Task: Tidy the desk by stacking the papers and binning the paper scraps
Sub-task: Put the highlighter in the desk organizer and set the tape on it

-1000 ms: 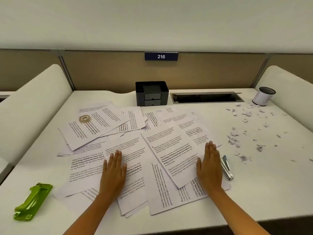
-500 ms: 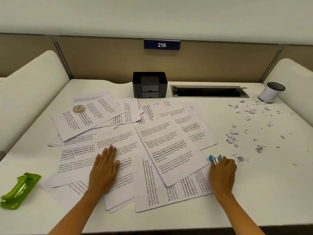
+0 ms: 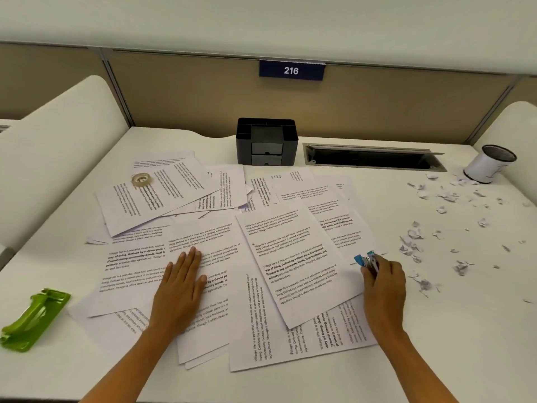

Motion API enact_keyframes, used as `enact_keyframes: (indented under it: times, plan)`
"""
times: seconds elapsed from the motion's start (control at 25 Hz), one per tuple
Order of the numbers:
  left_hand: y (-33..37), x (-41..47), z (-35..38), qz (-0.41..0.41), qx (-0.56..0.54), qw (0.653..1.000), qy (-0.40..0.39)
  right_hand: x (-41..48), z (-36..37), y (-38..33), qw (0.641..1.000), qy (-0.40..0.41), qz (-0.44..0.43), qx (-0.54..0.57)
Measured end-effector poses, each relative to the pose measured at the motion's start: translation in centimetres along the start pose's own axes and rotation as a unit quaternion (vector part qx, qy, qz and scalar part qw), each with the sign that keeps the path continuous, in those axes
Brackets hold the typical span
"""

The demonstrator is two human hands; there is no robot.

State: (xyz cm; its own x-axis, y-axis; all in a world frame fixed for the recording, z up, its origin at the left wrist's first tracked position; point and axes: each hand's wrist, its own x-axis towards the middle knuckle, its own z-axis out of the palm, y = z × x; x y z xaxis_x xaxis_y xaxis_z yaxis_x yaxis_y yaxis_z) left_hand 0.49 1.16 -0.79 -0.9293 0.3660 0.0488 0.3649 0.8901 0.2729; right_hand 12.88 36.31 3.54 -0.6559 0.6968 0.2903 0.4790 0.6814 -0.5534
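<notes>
Since the earlier frames, when it lay flat on the sheets beside the small blue stapler (image 3: 366, 261), the right hand (image 3: 384, 282) has curled its fingers around that tool, whose blue tips poke out above the knuckles at the right edge of the paper spread; whether it is lifted clear of the sheets cannot be told. Flat as before, the left hand (image 3: 180, 283) rests palm down on the printed papers (image 3: 290, 257), fingers straight and close together. Those papers lie unstacked, overlapping at many angles across the middle of the white desk (image 3: 450, 330), from near the front edge back towards a black desk organiser (image 3: 266, 145) that stands against the tan partition (image 3: 406, 106). A roll of tape (image 3: 141, 180) sits on the upper-left sheet, and a green hole punch (image 3: 35, 317) lies well apart at the desk's left front. Torn paper scraps (image 3: 412, 239) are scattered over the right half of the surface, thickest just right of the sheets and near a small white bin (image 3: 488, 164) with a dark rim at the far right corner. Between organiser and bin a dark cable slot (image 3: 372, 157) is let into the desktop. On the partition hangs a blue plate (image 3: 291, 70) reading 216, and rounded white dividers (image 3: 52, 146) flank the desk on both sides.
</notes>
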Motion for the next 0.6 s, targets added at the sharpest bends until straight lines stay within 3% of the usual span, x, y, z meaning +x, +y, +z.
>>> enact_keyframes:
  times: [0.28,0.48,0.6]
  plan:
    - [0.4,0.7,-0.5,0.002,-0.017,1.0,0.0,2.9,2.3,-6.6,0.984,0.017,-0.04,0.174]
    - [0.2,6.8,-1.8,-0.001,-0.02,1.0,0.013,7.0,4.5,-12.8,0.952,0.004,-0.078,0.295]
    - [-0.2,10.6,-1.7,-0.018,0.006,1.0,0.006,10.3,6.7,-16.8,0.947,-0.001,-0.098,0.306]
